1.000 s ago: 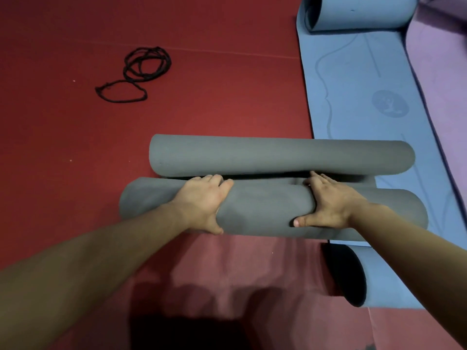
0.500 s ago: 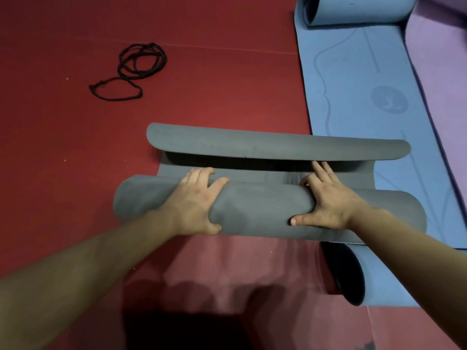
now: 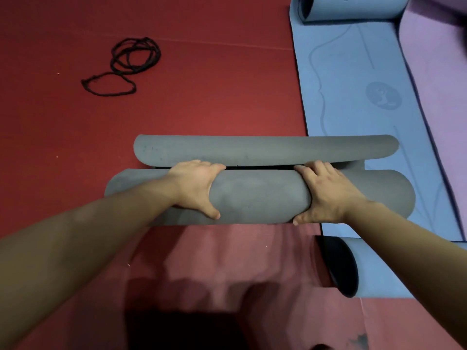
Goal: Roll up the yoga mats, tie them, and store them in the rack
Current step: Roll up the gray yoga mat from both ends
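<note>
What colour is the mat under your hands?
Grey mat, clearest in the head view.

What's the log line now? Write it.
grey mat: part rolled; left hand: grips it; right hand: grips it; black cord: lying apart
</note>
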`<state>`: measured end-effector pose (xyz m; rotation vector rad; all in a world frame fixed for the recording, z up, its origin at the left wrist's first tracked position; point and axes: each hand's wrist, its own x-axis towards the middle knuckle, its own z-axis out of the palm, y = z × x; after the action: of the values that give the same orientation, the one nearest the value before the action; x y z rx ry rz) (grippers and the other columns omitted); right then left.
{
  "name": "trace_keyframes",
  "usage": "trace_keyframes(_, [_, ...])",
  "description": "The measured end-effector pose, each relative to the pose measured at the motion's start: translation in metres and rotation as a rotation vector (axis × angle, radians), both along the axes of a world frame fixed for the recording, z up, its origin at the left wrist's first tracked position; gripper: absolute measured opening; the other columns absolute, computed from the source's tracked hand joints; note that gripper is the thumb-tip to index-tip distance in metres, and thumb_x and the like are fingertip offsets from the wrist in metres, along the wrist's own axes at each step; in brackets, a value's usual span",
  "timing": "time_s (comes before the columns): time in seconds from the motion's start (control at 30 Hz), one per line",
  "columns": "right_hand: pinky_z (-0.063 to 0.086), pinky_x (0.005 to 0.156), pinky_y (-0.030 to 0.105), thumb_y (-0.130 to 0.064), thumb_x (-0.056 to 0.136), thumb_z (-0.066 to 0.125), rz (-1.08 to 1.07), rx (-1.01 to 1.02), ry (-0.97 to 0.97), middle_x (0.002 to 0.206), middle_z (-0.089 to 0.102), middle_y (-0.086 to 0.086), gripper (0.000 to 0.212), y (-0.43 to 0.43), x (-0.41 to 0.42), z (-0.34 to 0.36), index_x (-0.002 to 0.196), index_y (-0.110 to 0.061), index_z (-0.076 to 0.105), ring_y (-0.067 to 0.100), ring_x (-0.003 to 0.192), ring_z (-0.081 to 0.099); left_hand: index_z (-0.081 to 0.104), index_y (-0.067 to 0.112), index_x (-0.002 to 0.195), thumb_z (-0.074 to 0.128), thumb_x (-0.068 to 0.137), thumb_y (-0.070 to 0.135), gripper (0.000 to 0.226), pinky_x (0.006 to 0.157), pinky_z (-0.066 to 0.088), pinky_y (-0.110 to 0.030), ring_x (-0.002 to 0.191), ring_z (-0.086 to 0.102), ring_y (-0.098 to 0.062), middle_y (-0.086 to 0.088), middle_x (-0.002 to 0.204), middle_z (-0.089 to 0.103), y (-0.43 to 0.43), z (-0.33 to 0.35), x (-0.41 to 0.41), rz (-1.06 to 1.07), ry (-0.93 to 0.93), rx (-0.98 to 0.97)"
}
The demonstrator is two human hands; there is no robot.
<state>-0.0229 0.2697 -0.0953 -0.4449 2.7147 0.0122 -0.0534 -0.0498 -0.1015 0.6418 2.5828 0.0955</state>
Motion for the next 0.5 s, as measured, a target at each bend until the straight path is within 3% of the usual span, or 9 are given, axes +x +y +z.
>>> trace_keyframes(0.07, [0.031,0.114,0.036,-0.085,0.045,0.069,0.003,0.000,-0.010,0.141,0.040,-0.002,0.132,-0.002,-0.001,0.000,0.153,-0.023,0.027,0.022,0.130,0.040,0.036,0.031,0.139,0.069,0.042,0.077,0.113,0.101,0.043,-0.037,0.115,0.053,-0.020,0.006,0.126,0.057,-0.001,-0.006,0.006,0.045,-0.011,0.037])
trace_keyframes(0.17, [0.036,0.110,0.034,-0.082,0.046,0.072,-0.028,-0.032,-0.011,0.139,0.048,-0.001,0.128,-0.004,-0.002,0.002,0.150,-0.021,0.029,0.022,0.129,0.045,0.037,0.020,0.144,0.070,0.052,0.071,0.110,0.113,0.031,-0.040,0.127,0.044,-0.023,-0.001,0.138,0.049,-0.005,-0.018,0.033,0.054,0.175,0.085])
trace_keyframes(0.3, [0.041,0.103,0.033,-0.079,0.048,0.073,-0.025,-0.044,-0.013,0.128,0.057,0.000,0.112,-0.006,-0.005,0.003,0.137,-0.019,0.039,0.022,0.120,0.052,0.028,0.010,0.152,0.077,0.046,0.076,0.134,0.113,0.029,-0.057,0.132,0.040,-0.036,-0.018,0.145,0.040,-0.005,-0.031,0.055,-0.028,0.381,-0.098])
trace_keyframes(0.4, [0.034,0.112,0.037,-0.083,0.049,0.065,-0.031,-0.065,-0.003,0.141,0.047,0.001,0.119,-0.004,-0.007,0.003,0.145,-0.021,0.036,0.024,0.132,0.042,0.024,0.015,0.152,0.073,0.051,0.074,0.127,0.110,0.033,-0.043,0.125,0.044,-0.028,-0.011,0.140,0.044,-0.004,-0.027,0.041,-0.014,0.351,-0.102])
trace_keyframes(0.5, [0.028,0.118,0.040,-0.089,0.043,0.062,-0.027,0.006,-0.015,0.148,0.033,0.003,0.138,-0.006,-0.008,0.004,0.155,-0.020,0.020,0.027,0.138,0.034,0.031,0.021,0.147,0.070,0.049,0.075,0.119,0.100,0.039,-0.035,0.117,0.051,-0.020,0.001,0.127,0.051,-0.005,-0.015,0.022,-0.018,0.274,-0.067])
